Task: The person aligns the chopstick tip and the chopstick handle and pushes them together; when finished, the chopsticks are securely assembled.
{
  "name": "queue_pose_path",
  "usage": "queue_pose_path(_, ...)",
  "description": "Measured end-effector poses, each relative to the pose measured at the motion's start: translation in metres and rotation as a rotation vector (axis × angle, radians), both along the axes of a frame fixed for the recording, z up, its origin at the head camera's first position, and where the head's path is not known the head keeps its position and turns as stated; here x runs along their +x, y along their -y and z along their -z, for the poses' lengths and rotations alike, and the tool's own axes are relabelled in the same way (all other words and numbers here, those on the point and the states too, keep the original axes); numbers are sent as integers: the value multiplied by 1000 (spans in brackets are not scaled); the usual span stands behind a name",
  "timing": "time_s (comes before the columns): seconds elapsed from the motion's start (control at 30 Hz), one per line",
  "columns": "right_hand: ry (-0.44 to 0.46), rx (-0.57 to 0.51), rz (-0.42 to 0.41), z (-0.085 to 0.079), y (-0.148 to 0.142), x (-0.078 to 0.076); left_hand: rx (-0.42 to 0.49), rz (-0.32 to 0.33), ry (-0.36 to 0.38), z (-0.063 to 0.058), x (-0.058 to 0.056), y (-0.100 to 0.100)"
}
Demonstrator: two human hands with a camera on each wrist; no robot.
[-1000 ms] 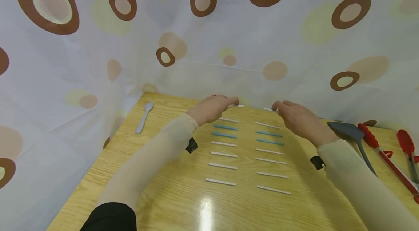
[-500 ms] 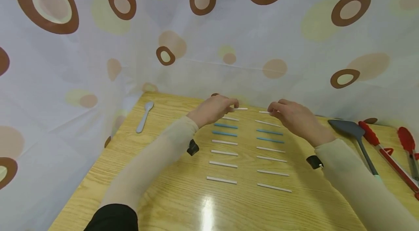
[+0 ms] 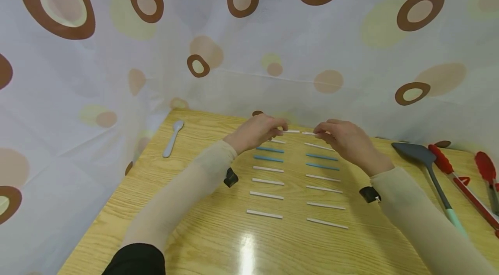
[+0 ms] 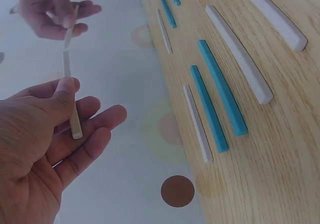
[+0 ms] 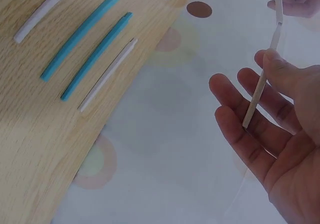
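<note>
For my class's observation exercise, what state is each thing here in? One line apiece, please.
Left hand: pinching one white stick
Right hand: pinching another white stick
Those two sticks: held off the table, ends close together
Other white sticks: lying in two columns
Blue sticks: lying, two per column
Grey spoon: lying
Turner: lying
Red tongs: lying, open or shut unclear
Second red utensil: lying, cut off by frame

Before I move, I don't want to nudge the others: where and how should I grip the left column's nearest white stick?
Probably pinch the nearest white stick at mid-length across its narrow width, coming from above on the near side: it is slim, straight and lies crosswise, with the next white stick beyond it.
</note>
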State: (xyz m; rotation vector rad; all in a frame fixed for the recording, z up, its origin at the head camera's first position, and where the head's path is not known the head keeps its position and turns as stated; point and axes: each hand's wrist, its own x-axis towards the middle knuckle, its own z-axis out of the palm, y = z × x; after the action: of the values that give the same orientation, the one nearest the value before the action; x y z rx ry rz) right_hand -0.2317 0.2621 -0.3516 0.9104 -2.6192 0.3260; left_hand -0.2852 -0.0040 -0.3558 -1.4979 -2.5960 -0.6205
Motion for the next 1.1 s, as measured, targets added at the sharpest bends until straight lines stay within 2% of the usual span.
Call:
queue_pose_path(0.3, -15, -12, -4, 1, 4, 0, 31, 22, 13, 4, -1, -2)
queue_pose_path(0.6, 49, -9, 37, 2, 5, 1, 9, 2, 35, 2, 1, -2)
queue_pose_path(0.8, 17, -28, 38, 6, 7, 1, 43, -14, 38, 4, 0, -1)
queue_pose_path(0.93, 0, -49, 38, 7, 8, 0, 75, -15, 26, 5, 0, -2)
queue_pose_path(1.1, 20, -62, 51, 6, 7, 1, 84, -12, 5, 7, -1, -3)
